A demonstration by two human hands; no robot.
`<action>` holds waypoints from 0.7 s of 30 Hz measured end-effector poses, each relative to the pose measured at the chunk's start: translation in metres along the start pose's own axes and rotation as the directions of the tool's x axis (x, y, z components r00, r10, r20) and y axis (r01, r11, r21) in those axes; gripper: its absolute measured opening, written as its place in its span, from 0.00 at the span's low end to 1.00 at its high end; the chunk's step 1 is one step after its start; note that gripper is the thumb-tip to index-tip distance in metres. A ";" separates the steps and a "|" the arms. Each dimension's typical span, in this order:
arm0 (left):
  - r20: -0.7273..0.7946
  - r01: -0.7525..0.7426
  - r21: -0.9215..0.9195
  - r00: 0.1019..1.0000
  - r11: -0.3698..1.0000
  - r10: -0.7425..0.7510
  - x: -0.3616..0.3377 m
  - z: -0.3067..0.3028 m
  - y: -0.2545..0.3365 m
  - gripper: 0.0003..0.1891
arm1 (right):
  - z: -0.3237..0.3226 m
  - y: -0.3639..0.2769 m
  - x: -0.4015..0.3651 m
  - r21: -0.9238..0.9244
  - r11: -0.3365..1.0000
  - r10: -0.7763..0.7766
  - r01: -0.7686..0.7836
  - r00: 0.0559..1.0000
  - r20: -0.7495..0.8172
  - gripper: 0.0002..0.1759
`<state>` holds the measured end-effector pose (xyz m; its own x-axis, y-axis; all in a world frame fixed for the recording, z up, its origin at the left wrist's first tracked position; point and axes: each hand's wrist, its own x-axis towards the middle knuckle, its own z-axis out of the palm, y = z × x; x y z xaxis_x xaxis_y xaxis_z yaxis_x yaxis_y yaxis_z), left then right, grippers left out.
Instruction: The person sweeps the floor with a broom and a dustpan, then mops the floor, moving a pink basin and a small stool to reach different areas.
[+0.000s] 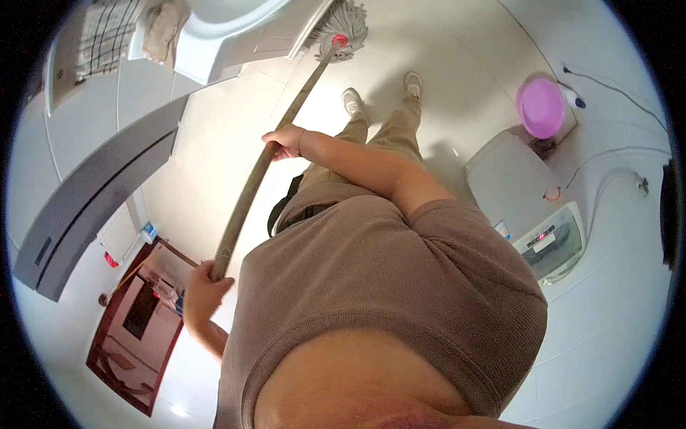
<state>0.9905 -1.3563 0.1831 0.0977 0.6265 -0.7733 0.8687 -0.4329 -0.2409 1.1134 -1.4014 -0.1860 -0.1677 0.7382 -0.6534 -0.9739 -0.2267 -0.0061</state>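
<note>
A mop runs diagonally across the view, with its long wooden handle point(250, 189) tilted and its grey string head point(350, 25) resting on the floor beside the white cabinet. A red socket point(339, 41) joins head and handle. My left hand point(205, 294) is closed around the upper end of the handle, at my side. Farther down, my right hand point(286, 141) wraps round the handle, with that arm crossing in front of my body. My two shoes point(354, 102) stand on the floor, to the right of the handle.
A white washbasin point(221, 11) on a cabinet is at the upper left, near a checked towel point(107, 36). On the right are a washing machine point(511, 171), a pink basin point(541, 107), a hose and cables. A grey panel point(100, 186) and a dark red frame point(100, 357) lie left.
</note>
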 end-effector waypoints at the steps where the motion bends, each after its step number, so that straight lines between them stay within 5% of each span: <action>1: 0.050 0.022 -0.042 0.999 0.999 -0.020 0.004 -0.009 0.012 0.15 | -0.001 -0.008 -0.008 0.040 0.999 -0.018 0.018 1.000 -0.003 0.12; 5: 0.046 -0.069 0.135 0.997 0.988 0.063 0.013 -0.041 0.066 0.13 | -0.031 -0.032 -0.021 0.134 0.980 -0.139 0.148 0.987 -0.078 0.12; 9: 0.133 -0.217 0.087 0.970 0.972 0.204 0.032 -0.050 0.114 0.09 | -0.070 -0.060 -0.066 0.187 0.944 -0.231 0.272 0.949 -0.215 0.12; 16: 0.205 -0.524 0.202 0.849 0.827 0.488 0.067 0.019 0.218 0.12 | -0.210 -0.091 -0.127 0.272 0.755 -0.394 0.597 0.744 -0.540 0.11; 21: 0.212 -0.662 0.285 0.749 0.694 0.628 0.076 0.078 0.289 0.14 | -0.333 -0.108 -0.139 0.174 0.764 -0.360 0.621 0.635 -0.684 0.08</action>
<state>1.2109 -1.4844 0.0085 0.5155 0.0603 -0.8548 0.3996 -0.8993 0.1775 1.2933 -1.6914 -0.3467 0.3488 0.1159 -0.9300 -0.8751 0.3956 -0.2789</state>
